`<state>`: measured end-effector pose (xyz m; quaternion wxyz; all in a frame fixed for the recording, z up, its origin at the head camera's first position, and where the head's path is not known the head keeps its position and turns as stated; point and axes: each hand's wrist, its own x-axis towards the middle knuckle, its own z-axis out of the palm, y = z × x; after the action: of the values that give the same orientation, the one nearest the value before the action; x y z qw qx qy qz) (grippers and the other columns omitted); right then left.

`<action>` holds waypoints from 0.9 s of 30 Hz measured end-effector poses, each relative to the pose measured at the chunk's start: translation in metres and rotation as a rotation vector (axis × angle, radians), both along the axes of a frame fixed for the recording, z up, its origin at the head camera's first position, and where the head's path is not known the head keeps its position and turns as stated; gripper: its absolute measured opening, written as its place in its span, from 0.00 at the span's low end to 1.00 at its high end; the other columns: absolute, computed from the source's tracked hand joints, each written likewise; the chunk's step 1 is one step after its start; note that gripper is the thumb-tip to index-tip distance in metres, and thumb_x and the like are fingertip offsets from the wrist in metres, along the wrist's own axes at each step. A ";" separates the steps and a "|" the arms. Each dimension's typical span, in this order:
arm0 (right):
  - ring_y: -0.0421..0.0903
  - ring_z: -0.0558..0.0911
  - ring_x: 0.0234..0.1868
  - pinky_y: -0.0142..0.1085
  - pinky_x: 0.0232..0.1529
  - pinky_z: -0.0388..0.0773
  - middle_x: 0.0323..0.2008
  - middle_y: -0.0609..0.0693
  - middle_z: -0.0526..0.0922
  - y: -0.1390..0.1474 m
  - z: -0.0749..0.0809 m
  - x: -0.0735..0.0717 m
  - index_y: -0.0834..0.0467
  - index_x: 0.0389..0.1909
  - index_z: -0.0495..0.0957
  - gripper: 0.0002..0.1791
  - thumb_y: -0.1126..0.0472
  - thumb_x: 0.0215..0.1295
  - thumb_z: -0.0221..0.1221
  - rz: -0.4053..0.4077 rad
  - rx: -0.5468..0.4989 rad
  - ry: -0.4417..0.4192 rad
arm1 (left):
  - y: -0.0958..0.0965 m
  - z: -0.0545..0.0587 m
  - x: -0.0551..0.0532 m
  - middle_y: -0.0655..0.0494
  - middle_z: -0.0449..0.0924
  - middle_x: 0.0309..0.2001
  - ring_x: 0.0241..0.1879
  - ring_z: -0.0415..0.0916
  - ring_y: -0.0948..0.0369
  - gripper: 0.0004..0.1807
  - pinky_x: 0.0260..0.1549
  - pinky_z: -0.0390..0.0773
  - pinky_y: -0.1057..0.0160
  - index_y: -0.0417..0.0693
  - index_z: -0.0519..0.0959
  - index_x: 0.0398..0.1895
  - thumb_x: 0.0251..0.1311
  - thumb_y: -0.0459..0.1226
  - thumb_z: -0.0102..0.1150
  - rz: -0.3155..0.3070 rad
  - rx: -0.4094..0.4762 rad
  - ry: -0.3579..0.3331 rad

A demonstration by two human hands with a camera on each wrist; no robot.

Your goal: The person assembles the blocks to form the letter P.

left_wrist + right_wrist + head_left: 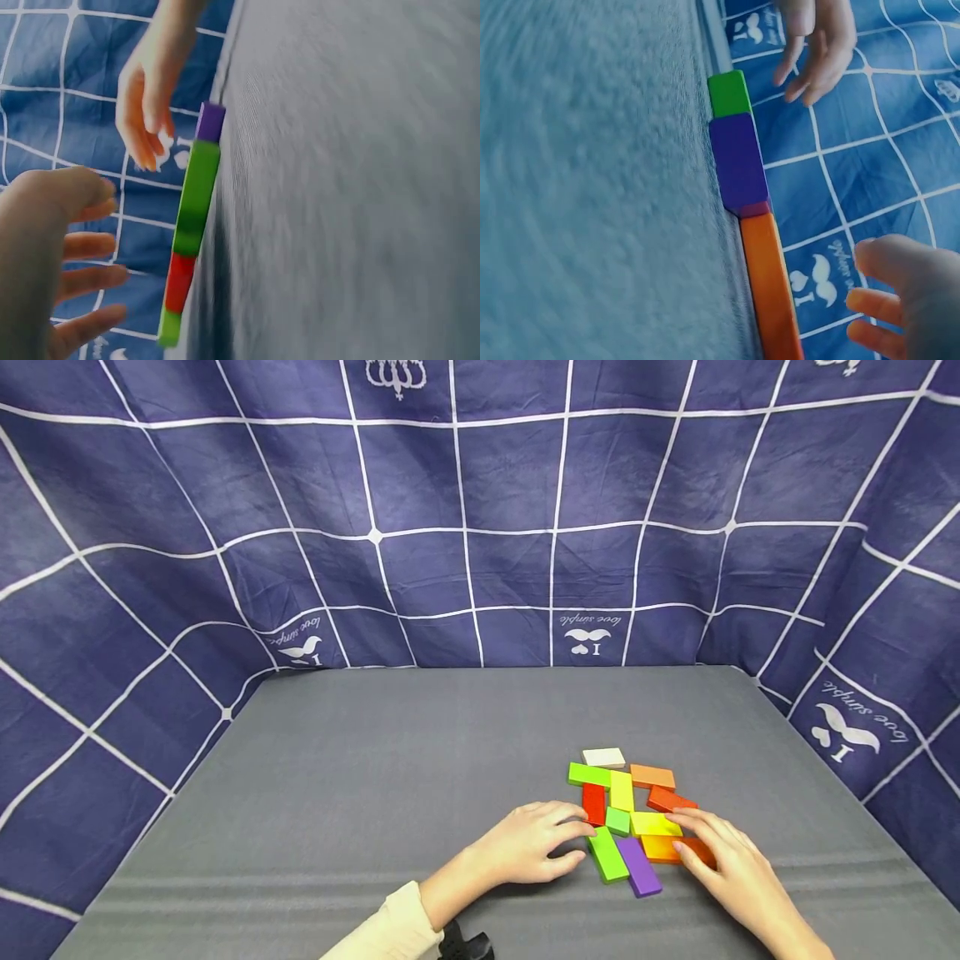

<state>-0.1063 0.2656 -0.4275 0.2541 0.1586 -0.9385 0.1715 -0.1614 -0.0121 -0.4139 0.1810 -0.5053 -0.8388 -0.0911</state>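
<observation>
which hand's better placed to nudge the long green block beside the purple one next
Probably the left hand: it is close beside the long green block, while the right hand is beyond the purple block.

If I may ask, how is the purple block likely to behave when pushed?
The purple block should probably slide rather than roll, as it lies flat and has flat sides. It looks stiff, judging by its straight edges. Pushed leftward, it would likely nudge the long green block close beside it.
</observation>
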 end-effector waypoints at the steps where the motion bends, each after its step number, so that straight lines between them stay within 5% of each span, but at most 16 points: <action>1: 0.47 0.73 0.45 0.39 0.46 0.62 0.44 0.45 0.78 0.001 -0.002 0.000 0.49 0.45 0.78 0.22 0.62 0.44 0.68 0.007 -0.002 0.001 | 0.002 -0.002 0.000 0.66 0.74 0.50 0.51 0.71 0.70 0.15 0.50 0.72 0.70 0.62 0.76 0.49 0.59 0.48 0.52 -0.020 -0.007 -0.013; 9: 0.42 0.71 0.44 0.23 0.50 0.55 0.44 0.43 0.78 0.005 -0.013 -0.002 0.47 0.44 0.78 0.26 0.61 0.37 0.70 0.052 0.011 0.045 | 0.008 -0.024 0.004 0.65 0.69 0.58 0.58 0.66 0.68 0.19 0.54 0.68 0.70 0.67 0.71 0.55 0.61 0.52 0.47 -0.084 -0.120 -0.066; 17: 0.43 0.72 0.44 0.33 0.46 0.59 0.44 0.42 0.78 0.005 -0.016 -0.003 0.45 0.44 0.78 0.25 0.59 0.39 0.71 0.040 0.034 -0.007 | 0.006 -0.031 0.004 0.60 0.56 0.68 0.63 0.59 0.62 0.29 0.60 0.64 0.65 0.69 0.59 0.66 0.61 0.59 0.42 -0.044 -0.235 -0.046; 27: 0.46 0.74 0.45 0.39 0.44 0.64 0.46 0.42 0.77 0.005 -0.020 -0.004 0.45 0.42 0.79 0.24 0.58 0.38 0.71 0.021 0.055 -0.069 | 0.006 -0.031 0.004 0.59 0.62 0.63 0.62 0.61 0.64 0.26 0.62 0.63 0.68 0.66 0.69 0.56 0.55 0.61 0.49 -0.034 -0.096 -0.194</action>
<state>-0.1098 0.2710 -0.4475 0.2155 0.1693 -0.9494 0.1534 -0.1575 -0.0057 -0.4446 0.0729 -0.5165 -0.8470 -0.1024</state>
